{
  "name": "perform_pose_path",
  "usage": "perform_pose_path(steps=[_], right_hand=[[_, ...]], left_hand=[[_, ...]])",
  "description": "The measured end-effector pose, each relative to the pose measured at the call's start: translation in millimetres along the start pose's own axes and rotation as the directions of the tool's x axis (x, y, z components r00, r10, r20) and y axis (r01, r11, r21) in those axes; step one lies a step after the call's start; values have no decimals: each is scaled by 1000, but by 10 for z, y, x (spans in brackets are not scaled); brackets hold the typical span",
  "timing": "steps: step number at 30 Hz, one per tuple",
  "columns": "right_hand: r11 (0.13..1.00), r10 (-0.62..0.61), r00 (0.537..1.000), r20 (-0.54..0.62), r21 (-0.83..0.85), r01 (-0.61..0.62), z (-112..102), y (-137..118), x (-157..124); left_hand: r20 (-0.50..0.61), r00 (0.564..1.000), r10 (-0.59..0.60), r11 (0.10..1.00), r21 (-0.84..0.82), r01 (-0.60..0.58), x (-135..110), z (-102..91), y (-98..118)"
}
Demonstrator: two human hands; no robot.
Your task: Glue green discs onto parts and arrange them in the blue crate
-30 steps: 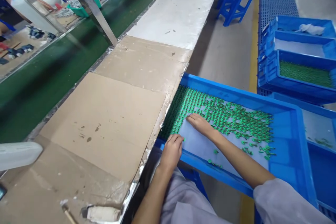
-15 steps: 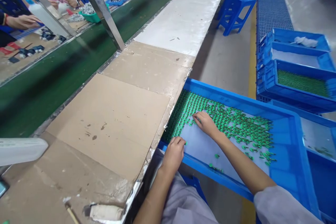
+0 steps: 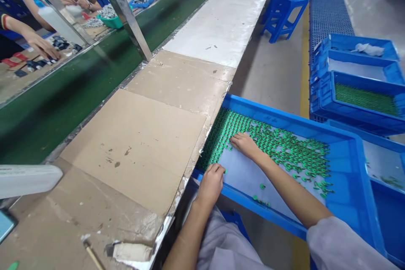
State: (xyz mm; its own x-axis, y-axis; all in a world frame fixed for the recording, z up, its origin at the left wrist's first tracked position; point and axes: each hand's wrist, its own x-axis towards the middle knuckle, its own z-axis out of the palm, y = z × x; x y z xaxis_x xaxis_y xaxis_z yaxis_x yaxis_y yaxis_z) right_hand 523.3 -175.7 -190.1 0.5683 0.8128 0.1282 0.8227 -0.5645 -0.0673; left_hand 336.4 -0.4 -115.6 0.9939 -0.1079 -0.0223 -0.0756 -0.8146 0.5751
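A blue tray holds many small green pieces on a whitish sheet. At the left they stand in close rows; toward the right they lie looser. My right hand is over the front edge of the rows, fingertips pinched together and touching that area; what they grip is hidden. At the tray's near left corner is my left hand, fingers curled, with a small green piece showing at the fingertips. A few stray green pieces lie on the sheet near the front wall.
Left of the tray runs a cardboard-covered bench with a brush on it. Beyond a green conveyor belt, co-workers' hands handle small parts. Blue stools and stacked blue trays stand to the right.
My right hand has shifted slightly left along the rows of green pieces. My left hand stays almost in place. Across the belt, a co-worker's hand has reached down to dark parts.
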Motion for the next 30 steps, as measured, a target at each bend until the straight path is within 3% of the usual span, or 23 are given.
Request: perform_pose_path(steps=[14,21,25,30], right_hand=[[1000,-18,1000,-17,-12,18,48,87,31],[996,-1,997,-73,89,7,-78,99,1],[985,3,993,-121,170,18,-88,-37,-82],[992,5,1000,-30,126,-1,92,-302,-99]], left_hand=[[17,1000,-3,1000,-4,3,15,10,-19],[24,999,-32,999,-15,33,41,-35,1],[37,998,-50,999,-2,51,88,-35,17],[38,997,-71,997,11,71,109,-24,13]])
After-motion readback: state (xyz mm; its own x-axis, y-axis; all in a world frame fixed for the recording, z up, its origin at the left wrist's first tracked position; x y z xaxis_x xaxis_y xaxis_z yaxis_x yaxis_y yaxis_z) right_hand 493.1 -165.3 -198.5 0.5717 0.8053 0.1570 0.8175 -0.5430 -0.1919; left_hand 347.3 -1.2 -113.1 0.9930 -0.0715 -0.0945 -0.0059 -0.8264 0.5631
